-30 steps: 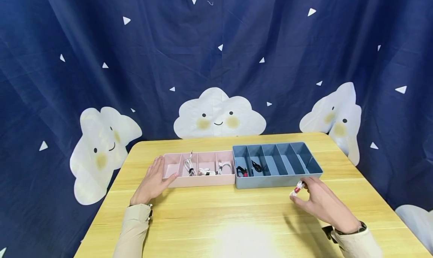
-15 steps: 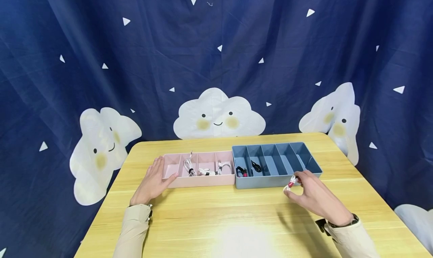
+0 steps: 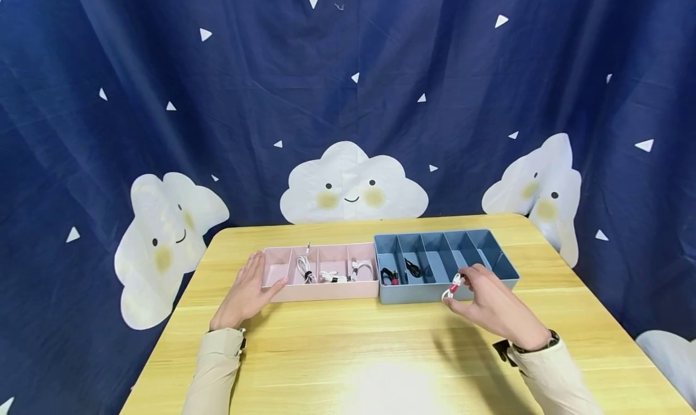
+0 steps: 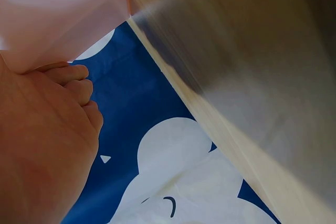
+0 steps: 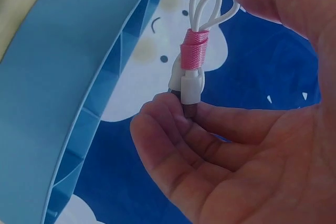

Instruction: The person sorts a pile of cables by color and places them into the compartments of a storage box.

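Between thumb and fingertips, my right hand (image 3: 492, 303) pinches a coiled white cable (image 5: 201, 11) bound with a pink-red strap (image 5: 195, 50). It is held up in front of the blue divided box (image 3: 429, 292), overlapping its front wall in the head view. My left hand (image 3: 246, 291) rests at the left end of the pink divided box (image 3: 321, 291), fingers along its side and thumb on the front wall. In the left wrist view, this hand (image 4: 47, 129) lies against the pink wall (image 4: 68, 30).
Both boxes stand side by side on a wooden table (image 3: 337, 336). White cables (image 3: 304, 269) lie in the pink box. Black cables (image 3: 412, 268) lie in the left compartments of the blue box, one with a red strap. A navy cloud-patterned curtain (image 3: 244, 101) hangs behind.
My right hand has moved left and slightly up along the front of the blue box, carrying the white cable. My left hand has stayed at the pink box.
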Available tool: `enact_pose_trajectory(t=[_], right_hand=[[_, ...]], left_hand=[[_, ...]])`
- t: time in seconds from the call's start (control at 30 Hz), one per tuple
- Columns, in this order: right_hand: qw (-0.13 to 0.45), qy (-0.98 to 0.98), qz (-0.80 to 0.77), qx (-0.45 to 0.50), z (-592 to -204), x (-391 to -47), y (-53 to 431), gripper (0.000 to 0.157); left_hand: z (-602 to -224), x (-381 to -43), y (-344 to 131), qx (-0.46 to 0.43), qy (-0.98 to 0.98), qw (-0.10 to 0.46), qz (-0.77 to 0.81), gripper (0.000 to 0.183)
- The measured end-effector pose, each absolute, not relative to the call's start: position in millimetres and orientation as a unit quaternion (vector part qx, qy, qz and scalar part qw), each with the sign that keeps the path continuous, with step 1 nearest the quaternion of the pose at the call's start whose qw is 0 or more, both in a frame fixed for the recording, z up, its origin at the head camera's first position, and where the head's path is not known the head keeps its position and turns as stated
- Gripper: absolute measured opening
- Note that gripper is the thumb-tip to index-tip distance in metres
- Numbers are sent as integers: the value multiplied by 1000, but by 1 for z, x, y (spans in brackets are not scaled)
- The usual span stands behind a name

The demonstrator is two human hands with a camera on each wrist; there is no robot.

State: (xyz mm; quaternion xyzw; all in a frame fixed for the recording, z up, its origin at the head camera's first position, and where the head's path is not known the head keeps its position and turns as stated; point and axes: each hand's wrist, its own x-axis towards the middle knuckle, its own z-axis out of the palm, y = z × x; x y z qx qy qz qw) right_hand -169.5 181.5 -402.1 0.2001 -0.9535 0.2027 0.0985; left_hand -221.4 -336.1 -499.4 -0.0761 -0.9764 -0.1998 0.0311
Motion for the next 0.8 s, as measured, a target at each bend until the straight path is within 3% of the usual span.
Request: enact_pose_trajectory(t=[0.33,0.6,0.8], right_hand=[[98,-952,194,216,-396,-175,168,28],[90,-953,188,218,-394,-181,157,47],[86,-948,203,230,-393,-186,147,52]], left_hand=[[-500,-224,-336,-74,-976,28,-202,107],[-501,-223,-337,-76,-976,29,-203,107],[-501,-222,-336,-75,-976,32,-201,107]])
